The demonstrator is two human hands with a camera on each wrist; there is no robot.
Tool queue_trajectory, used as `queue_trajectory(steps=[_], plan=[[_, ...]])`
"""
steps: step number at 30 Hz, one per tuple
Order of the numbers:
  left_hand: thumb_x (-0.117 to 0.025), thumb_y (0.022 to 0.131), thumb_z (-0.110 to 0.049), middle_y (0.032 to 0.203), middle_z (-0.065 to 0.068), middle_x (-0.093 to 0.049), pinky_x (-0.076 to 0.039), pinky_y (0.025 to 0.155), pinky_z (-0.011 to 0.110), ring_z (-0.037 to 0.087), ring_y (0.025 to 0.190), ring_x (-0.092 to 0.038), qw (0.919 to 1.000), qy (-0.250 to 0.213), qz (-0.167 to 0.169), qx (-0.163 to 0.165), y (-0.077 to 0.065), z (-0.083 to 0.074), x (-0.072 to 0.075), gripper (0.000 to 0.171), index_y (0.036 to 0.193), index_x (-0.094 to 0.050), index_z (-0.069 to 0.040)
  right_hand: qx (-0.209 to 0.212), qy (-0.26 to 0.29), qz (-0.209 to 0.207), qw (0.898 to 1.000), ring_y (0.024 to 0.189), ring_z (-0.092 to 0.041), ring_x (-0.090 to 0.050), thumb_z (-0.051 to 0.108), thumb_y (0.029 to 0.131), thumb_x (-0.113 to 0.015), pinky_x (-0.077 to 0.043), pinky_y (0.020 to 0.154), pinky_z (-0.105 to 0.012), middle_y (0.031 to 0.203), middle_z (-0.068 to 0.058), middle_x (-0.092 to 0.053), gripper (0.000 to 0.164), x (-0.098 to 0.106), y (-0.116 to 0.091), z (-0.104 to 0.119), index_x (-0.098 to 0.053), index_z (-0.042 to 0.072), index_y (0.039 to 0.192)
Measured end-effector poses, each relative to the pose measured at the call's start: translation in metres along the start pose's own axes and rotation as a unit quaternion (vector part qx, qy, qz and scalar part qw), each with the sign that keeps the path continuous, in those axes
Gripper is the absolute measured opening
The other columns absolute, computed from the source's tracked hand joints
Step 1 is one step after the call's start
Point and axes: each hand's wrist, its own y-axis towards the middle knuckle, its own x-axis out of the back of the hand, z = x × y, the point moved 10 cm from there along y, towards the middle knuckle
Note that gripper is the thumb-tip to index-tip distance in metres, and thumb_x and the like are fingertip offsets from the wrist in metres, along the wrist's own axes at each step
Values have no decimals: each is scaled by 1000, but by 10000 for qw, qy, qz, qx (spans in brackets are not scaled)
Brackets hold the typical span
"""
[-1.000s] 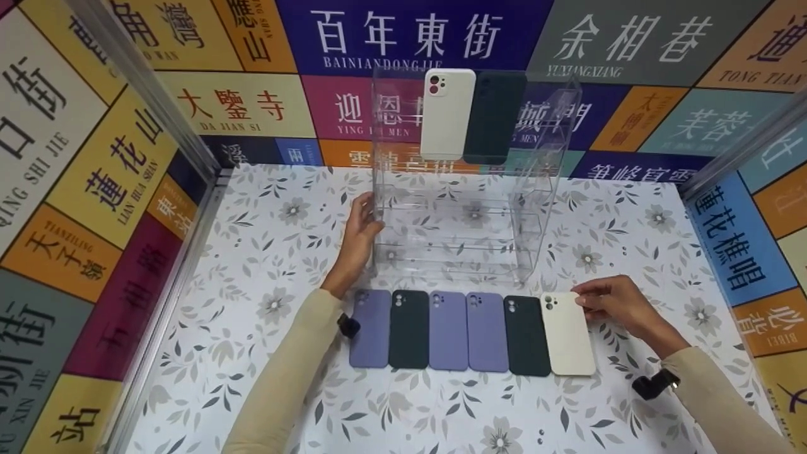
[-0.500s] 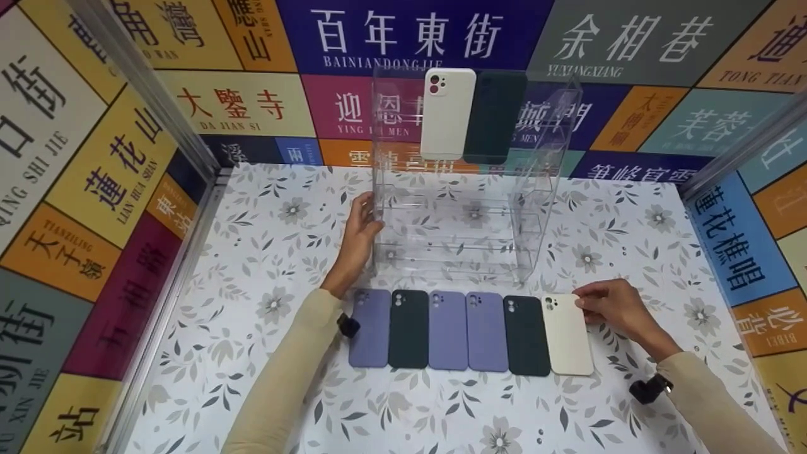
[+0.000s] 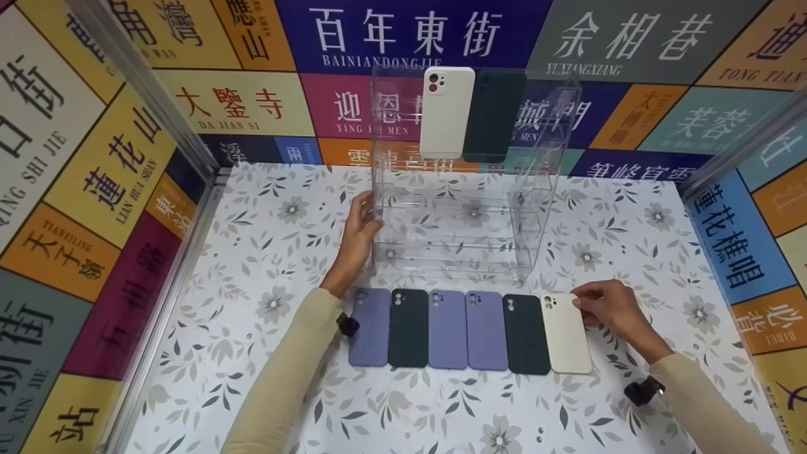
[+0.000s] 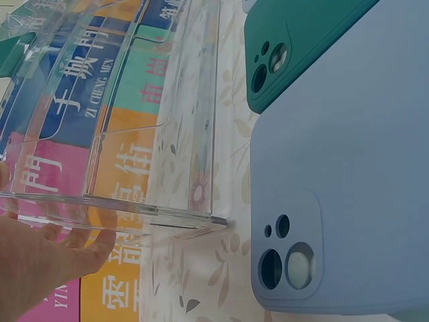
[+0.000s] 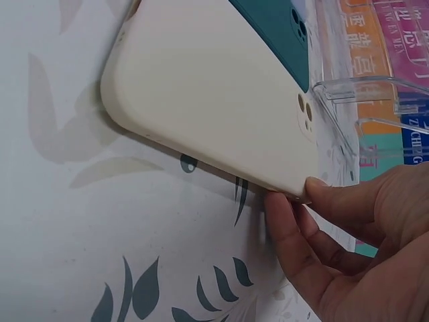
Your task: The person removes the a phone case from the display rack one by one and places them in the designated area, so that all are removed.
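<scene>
My right hand (image 3: 608, 309) pinches the upper right corner of a cream phone case (image 3: 568, 334), thumb on top and fingers at the edge. That case lies at the right end of a row, against a dark green phone case (image 3: 527, 334). Further left in the row are two purple phone cases (image 3: 487, 331), another dark green phone case (image 3: 408, 329) and a purple phone case (image 3: 371, 331). My left hand (image 3: 359, 236) grips the left side panel of a clear tiered display stand (image 3: 454, 243). In the left wrist view, part of this hand (image 4: 47, 261) is cut off.
On the stand's top tier a white phone case (image 3: 447, 116) and a dark green phone case (image 3: 495, 120) lean side by side. The stand sits on a floral-patterned tabletop (image 3: 252, 353). Sign-printed walls (image 3: 239, 104) enclose the back and both sides.
My right hand has shifted slightly left, sliding the cream phone case closer to the dark green one. My left hand stays on the stand.
</scene>
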Motion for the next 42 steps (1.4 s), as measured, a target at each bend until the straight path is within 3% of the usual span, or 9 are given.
queue_trajectory(steps=[4,18,25,33,38,40,42], plan=[[-47,107,1,178,20,-29,-38,126,52,43,165,-27,10000,-19,-21,-32,0,-1,0,63,167,-31,-5,-2,-118,-53,9999,73,-21,-79,2,103,-75,-64,63,-29,101,-24,-79,26,0,0,-1,-74,-16,122],[-46,109,-2,178,22,-27,-35,128,50,36,165,-29,9999,111,69,-56,1,-1,-1,61,168,-30,-7,-4,-172,-102,9998,77,-22,-78,8,104,-75,-64,64,-30,98,-20,-79,25,-1,0,7,-76,-13,117],[-47,107,-2,177,23,-28,-34,128,51,36,165,-30,10000,47,43,-51,1,-1,-1,63,167,-30,-6,325,-481,-505,9970,74,-23,-77,13,107,-71,-60,61,-27,97,-22,-79,25,27,7,25,-79,-9,115],[-47,106,0,176,21,-31,-36,128,50,37,164,-33,10000,-48,49,-56,2,-1,-1,61,165,-33,-7,915,-787,-1320,9839,66,-4,-69,19,107,-74,-51,58,-18,94,-24,-80,27,65,16,63,-82,-7,113],[-48,107,0,177,23,-29,-36,127,52,41,165,-29,9999,-23,105,-34,2,-1,-2,61,166,-32,-6,1043,-567,-1712,9781,72,5,-65,23,110,-71,-50,64,-12,101,-26,-79,31,91,17,86,-81,-5,119],[-47,108,1,178,24,-27,-35,128,54,43,165,-26,9999,18,118,-72,2,-2,-1,61,166,-30,-3,1053,-445,-1858,9759,75,7,-65,24,110,-70,-50,65,-11,103,-22,-79,32,101,17,94,-80,-3,122],[-47,107,1,178,24,-26,-35,128,55,43,166,-25,9999,64,101,-75,1,-2,-1,63,167,-29,-2,1075,-341,-2032,9726,78,5,-65,27,110,-71,-50,65,-12,100,-10,-80,31,109,16,105,-81,0,122]])
